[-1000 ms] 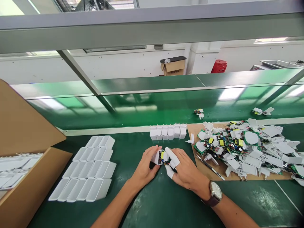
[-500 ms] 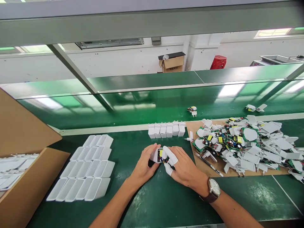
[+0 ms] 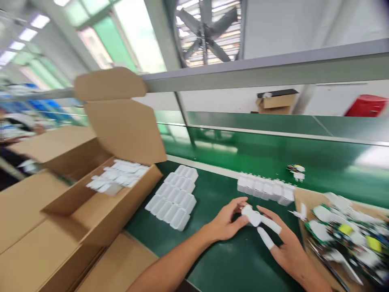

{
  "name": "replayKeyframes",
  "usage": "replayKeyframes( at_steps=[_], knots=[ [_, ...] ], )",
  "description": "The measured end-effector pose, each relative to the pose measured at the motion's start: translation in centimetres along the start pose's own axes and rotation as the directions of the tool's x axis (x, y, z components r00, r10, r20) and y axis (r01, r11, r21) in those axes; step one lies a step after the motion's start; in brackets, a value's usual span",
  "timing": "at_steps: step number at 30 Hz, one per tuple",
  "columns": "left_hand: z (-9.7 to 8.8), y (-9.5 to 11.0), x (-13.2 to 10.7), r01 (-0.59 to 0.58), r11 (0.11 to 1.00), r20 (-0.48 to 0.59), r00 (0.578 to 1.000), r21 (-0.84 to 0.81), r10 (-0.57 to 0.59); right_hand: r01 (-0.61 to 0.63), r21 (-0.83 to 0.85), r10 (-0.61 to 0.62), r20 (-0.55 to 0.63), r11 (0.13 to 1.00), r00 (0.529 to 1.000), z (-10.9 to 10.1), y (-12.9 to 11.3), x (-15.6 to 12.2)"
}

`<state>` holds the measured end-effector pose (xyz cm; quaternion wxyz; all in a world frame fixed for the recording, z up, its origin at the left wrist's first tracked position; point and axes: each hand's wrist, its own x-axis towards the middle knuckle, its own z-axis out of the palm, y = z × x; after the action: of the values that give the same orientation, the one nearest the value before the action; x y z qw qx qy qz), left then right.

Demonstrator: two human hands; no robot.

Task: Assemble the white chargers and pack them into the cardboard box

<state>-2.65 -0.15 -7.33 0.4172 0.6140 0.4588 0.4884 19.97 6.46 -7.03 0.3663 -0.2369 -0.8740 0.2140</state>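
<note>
Smooth white plastic part, its upper face rounded into lobes, sits between the two hands above the table. The left hand is clamped on it, bare thumb along the near edge and fingers behind. The right hand has its thumb and forefinger, both sheathed in matte white covers, spread apart, the forefinger's tip at the part's right edge.

Beyond them stands a row of boxy white housings, glossy and straight-sided; to the left, open white shells lie in slanting rows like small troughs. To the right, a brown board carries a heap of circuit assemblies, green boards mixed with white plastic and yellow blocks, blurred here, with a slim dark tool in front.

Half a second ago yellow and dark components faced up between the hands and the right hand's covered fingers lay against the part; now a plain white face shows and those fingers have parted. The view has swung left, bringing in more of the corrugated carton with white pieces inside.

The table is dark green and smooth, with a shinier green strip behind. Farther back are a small box, a red object and a large bladed fan.
</note>
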Motion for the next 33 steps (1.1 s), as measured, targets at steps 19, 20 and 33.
replayKeyframes(
  at_steps=[19, 20, 33],
  knots=[
    [0.2, 0.1, -0.4, -0.004, 0.998, -0.111, 0.994, 0.062, 0.011, 0.029, -0.069, -0.023, 0.085, 0.997, 0.996, 0.6, -1.1, 0.9],
    [0.3, 0.0, -0.4, -0.002, 0.997, -0.114, 0.993, 0.073, 0.011, 0.023, -0.062, -0.018, 0.09, 0.998, 0.996, 0.7, -1.1, 0.8],
    [0.5, 0.4, 0.1, -0.281, 0.861, -0.114, 0.927, 0.424, 0.358, -0.034, -0.046, 0.037, 0.079, 0.998, 0.996, 1.3, -1.0, 0.1]
  ],
)
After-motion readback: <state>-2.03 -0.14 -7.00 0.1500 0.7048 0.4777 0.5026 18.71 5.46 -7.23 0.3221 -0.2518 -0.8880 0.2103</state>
